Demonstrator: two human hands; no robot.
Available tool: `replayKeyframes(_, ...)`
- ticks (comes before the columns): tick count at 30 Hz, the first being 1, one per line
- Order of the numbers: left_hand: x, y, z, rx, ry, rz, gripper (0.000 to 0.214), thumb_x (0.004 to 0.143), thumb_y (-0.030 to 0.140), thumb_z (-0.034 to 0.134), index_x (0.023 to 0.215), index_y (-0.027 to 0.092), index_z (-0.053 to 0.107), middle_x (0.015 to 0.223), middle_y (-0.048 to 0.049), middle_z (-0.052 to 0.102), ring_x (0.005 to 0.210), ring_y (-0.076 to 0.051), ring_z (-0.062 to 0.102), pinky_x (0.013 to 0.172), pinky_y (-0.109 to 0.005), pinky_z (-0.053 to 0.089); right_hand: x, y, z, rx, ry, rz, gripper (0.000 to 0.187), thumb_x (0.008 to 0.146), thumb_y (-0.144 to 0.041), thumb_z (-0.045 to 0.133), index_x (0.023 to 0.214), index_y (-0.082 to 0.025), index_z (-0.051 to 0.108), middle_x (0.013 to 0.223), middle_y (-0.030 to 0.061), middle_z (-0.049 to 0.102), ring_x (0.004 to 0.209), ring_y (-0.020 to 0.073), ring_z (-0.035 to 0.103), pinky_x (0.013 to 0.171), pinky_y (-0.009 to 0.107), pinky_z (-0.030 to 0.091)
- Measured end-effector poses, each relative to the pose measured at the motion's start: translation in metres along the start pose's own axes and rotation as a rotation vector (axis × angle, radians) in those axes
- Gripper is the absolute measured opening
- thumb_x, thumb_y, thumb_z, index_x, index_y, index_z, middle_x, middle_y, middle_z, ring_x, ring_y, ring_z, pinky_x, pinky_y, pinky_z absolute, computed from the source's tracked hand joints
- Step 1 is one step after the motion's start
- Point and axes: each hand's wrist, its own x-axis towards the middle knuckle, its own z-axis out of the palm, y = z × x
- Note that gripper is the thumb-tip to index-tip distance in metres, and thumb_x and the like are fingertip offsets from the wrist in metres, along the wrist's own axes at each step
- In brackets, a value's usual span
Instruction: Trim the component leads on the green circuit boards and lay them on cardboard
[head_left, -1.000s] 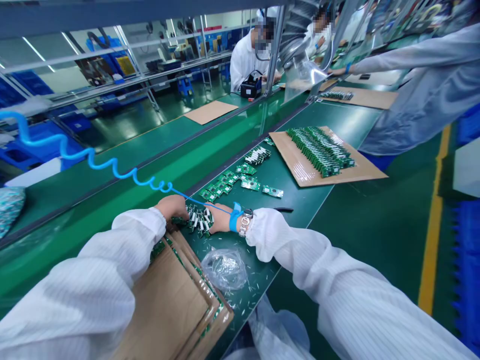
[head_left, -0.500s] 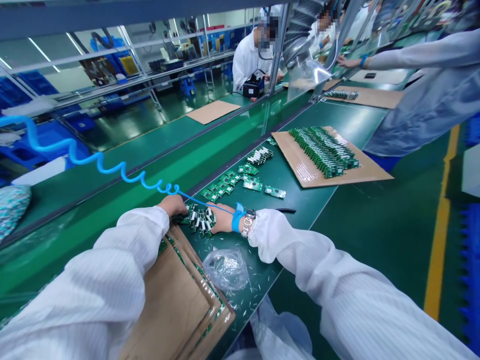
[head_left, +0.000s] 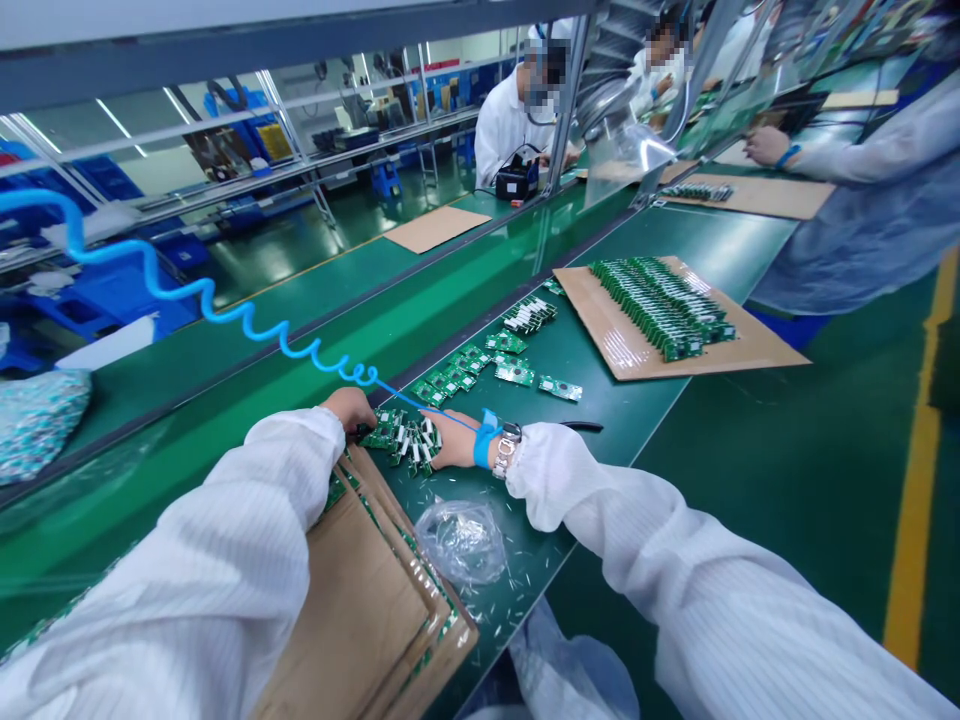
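Observation:
A bunch of small green circuit boards [head_left: 417, 447] with white parts stands fanned out on the green bench. My right hand [head_left: 454, 440], with a blue wrist strap and a watch, is wrapped round the right side of this bunch. My left hand [head_left: 351, 408] is closed at its left side, beside more boards [head_left: 386, 427]; the fingertips are partly hidden, and what they pinch cannot be made out. Just beyond lie loose circuit boards [head_left: 454, 375] in overlapping rows. Below my left hand is a stack of cardboard sheets [head_left: 367, 580] with boards between the layers.
A clear plastic bag [head_left: 463, 540] lies by the stack among white scraps. Farther right, a cardboard sheet [head_left: 622, 355] bears rows of boards. A blue coiled cord [head_left: 206, 300] stretches to my right wrist. Co-workers stand beyond, one person's sleeve [head_left: 862, 150] at the right.
The whole view has shifted slightly, so things appear a little farther right. Both hands stay at the boards. The co-worker's hand at the right has changed position over the bench.

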Motion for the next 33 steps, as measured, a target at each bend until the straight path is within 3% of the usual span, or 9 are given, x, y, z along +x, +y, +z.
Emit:
replayKeyframes(7,0.005,0.004,0.001,0.04,0.015,0.003,0.025,0.086,0.032,0.058,0.104,0.014,0.059,0.101,-0.0063,0.062,0.086,-0.018,0.062,0.073,-0.035,0.054,0.001,-0.001,0.001,0.005,0.0,-0.005,0.088,0.059,-0.03,0.077,0.136,-0.014,0.037,0.117,0.0155,0.058,0.106,0.028,0.056,0.085,0.037,0.044)
replayKeyframes(15,-0.005,0.012,-0.007,0.011,0.027,0.023,0.025,0.087,0.032,0.057,0.103,0.013,0.059,0.097,-0.0055,0.063,0.08,-0.016,0.062,0.068,-0.033,0.054,0.002,0.002,0.001,0.001,-0.015,0.006,0.093,0.058,-0.03,0.077,0.138,-0.014,0.034,0.12,0.0172,0.056,0.106,0.0291,0.057,0.085,0.038,0.044)
replayKeyframes(22,-0.009,0.012,-0.014,0.018,0.026,0.013,0.026,0.087,0.033,0.057,0.105,0.014,0.059,0.101,-0.006,0.062,0.085,-0.018,0.062,0.072,-0.035,0.054,0.002,0.005,0.002,-0.014,-0.026,0.014,0.094,0.059,-0.032,0.077,0.139,-0.013,0.031,0.12,0.0178,0.056,0.102,0.0292,0.059,0.084,0.038,0.044)
replayKeyframes(33,-0.017,0.027,0.005,0.025,-0.013,0.045,0.024,0.087,0.032,0.058,0.099,0.013,0.06,0.094,-0.0047,0.064,0.079,-0.016,0.063,0.068,-0.032,0.054,0.004,0.003,0.003,-0.003,-0.006,-0.015,0.089,0.058,-0.031,0.077,0.135,-0.014,0.036,0.117,0.016,0.057,0.1,0.028,0.059,0.079,0.036,0.045)
